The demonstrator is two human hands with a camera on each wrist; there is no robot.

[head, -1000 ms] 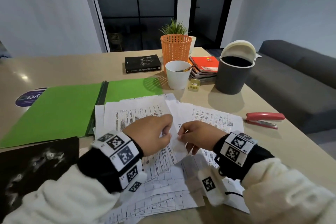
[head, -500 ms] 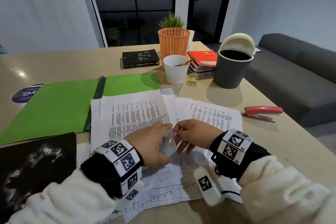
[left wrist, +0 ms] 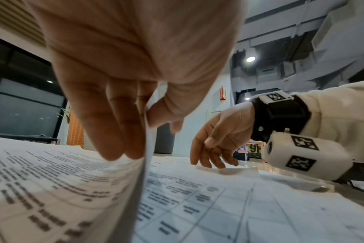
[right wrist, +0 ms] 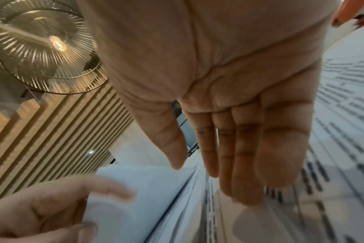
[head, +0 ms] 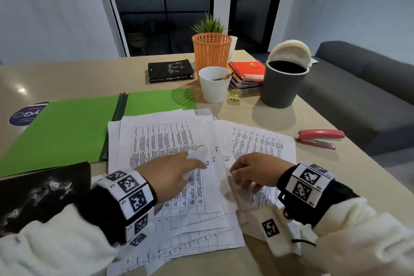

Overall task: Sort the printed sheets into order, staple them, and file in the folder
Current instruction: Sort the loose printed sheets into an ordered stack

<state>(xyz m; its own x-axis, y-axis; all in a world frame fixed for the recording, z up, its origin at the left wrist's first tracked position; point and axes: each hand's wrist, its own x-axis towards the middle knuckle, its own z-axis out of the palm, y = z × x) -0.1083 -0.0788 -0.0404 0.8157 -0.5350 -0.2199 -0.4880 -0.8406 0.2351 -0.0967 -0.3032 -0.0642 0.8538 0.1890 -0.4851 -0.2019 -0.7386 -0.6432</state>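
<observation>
Several printed sheets (head: 165,141) lie fanned out on the table in front of me. My left hand (head: 195,161) pinches the lifted corner of one sheet (head: 198,154); in the left wrist view the sheet's edge (left wrist: 146,148) runs up between thumb and fingers. My right hand (head: 242,175) is beside it, apart from that sheet, with straight fingers (right wrist: 239,156) reaching down onto the sheets on the right. The open green folder (head: 67,132) lies to the left, partly under the sheets. A red stapler (head: 320,139) rests at the right.
Behind the sheets stand a white cup (head: 214,89), a yellow sharpener (head: 234,97), a grey lidded bin (head: 283,89), an orange basket (head: 211,54), a black book (head: 171,70) and stacked notebooks (head: 246,74). A black print (head: 40,195) lies lower left. A grey sofa (head: 358,92) borders the table's right edge.
The hands, both at one sheet corner before, have parted. My right hand has let go and shifted right onto the sheets; my left keeps the corner pinched.
</observation>
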